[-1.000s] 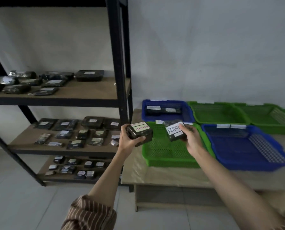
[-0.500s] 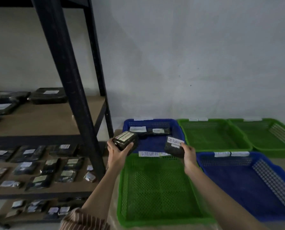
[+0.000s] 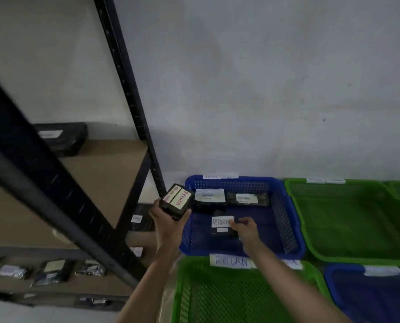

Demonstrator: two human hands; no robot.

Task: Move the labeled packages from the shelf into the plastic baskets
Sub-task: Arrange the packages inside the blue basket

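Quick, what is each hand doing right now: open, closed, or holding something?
Left hand: holds a RETURN package beside the blue basket.
Right hand: fingers pinch another RETURN package inside that basket.

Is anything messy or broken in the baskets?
Nothing stands out. Two packages lie flat in the blue basket, the right hand sets a RETURN package inside, and the left hand holds another.
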